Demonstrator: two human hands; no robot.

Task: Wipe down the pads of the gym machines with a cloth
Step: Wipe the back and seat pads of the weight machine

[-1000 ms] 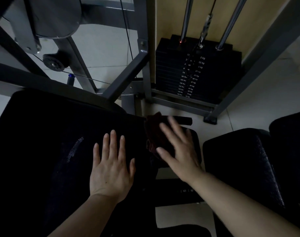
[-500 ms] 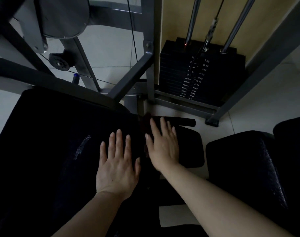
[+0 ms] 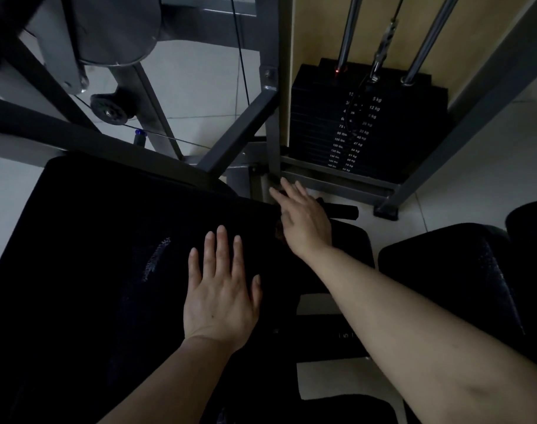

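Observation:
A large black seat pad (image 3: 102,246) fills the lower left. My left hand (image 3: 219,296) lies flat on it with straight, spread fingers. My right hand (image 3: 303,217) presses with straight fingers on a dark reddish cloth (image 3: 278,232) at the pad's far right corner, by a smaller black pad (image 3: 352,243). Almost all of the cloth is hidden under the hand; only a sliver shows at its left edge.
Grey frame bars (image 3: 239,139) cross just beyond the pad. A black weight stack (image 3: 362,123) with chrome guide rods stands behind. A short black handle (image 3: 342,211) juts out by my right hand. Another black pad (image 3: 450,276) sits at the right on the tiled floor.
My right hand has slid the cloth left and away, from the small pad to the big pad's far corner. The left hand stays flat on the pad.

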